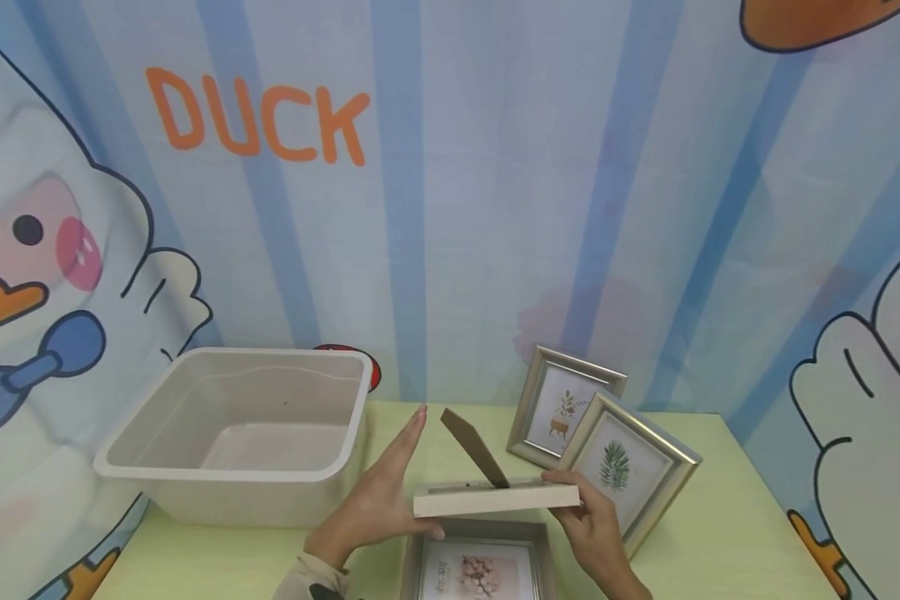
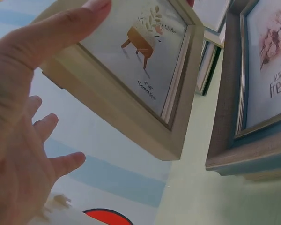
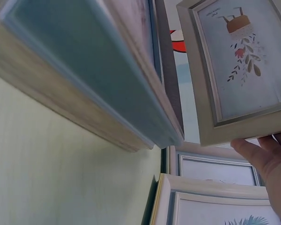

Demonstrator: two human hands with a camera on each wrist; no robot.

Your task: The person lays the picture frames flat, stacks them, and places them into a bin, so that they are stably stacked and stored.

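Right hand [image 1: 596, 529] has the cream picture frame [image 1: 495, 500] by its right end, fingers pinching it over and under the rim. Frame is near level, printed side down, back up; support leg [image 1: 476, 450] swung out, pointing up. End grip probably keeps the leg and glazing clear. Left hand [image 1: 382, 504] is at the other end: fingers spread and upright, not wrapped round anything; thumb passes below the frame, contact hard to call from these angles. Blossom-print frame [image 1: 480, 575] sits below, between both hands. Just beyond the right fingers, leaf-print frame [image 1: 615, 467] overlaps planter-print frame [image 1: 562, 417]; both tilt back on the bench [image 1: 727, 500], presumably on their own legs, prints facing the person. Plastic bin [image 1: 247, 500] stands left of the left fingers, likely aside to leave working room.
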